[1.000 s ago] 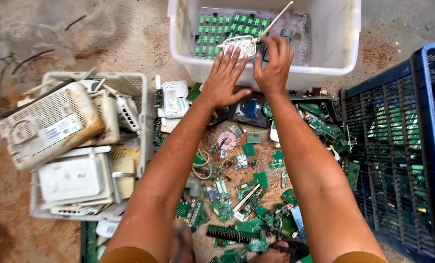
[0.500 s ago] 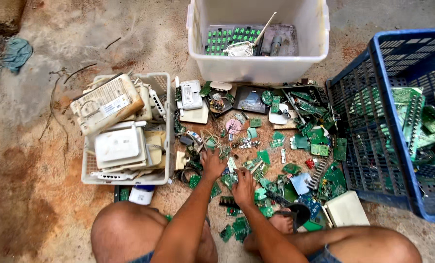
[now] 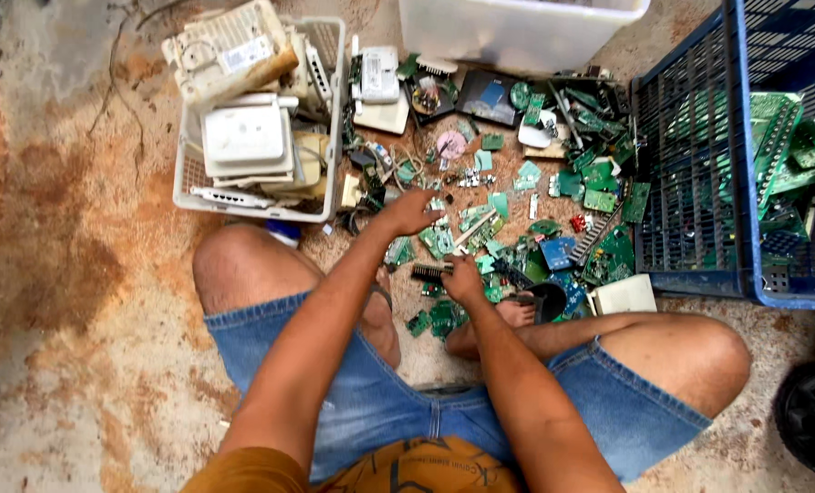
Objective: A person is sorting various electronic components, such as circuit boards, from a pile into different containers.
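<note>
While I look down from the head camera, I go from the left side, where a white plastic basket (image 3: 260,196) stands on the bare floor (image 3: 70,274), filled high with pale device casings (image 3: 243,137), so the big shells are kept apart from the small parts. Just right of it my left hand (image 3: 410,212) hovers flat over the pile of green circuit boards (image 3: 517,228), its fingers spread and a little curled; I cannot tell if it grips anything yet. My right hand (image 3: 463,278) is lower, near my foot (image 3: 508,315), with its fingers closed around a long dark connector strip (image 3: 430,271), which sticks out to the left of the fist. I sit cross-legged with the scrap between my knees, I think so that both hands reach it easily. Behind the pile stands a white tub (image 3: 517,32). On the right a blue crate (image 3: 690,173) holds more green boards. Loose pieces lie very close together, so single boards overlap, and my own knees and foot crowd the near edge.
</note>
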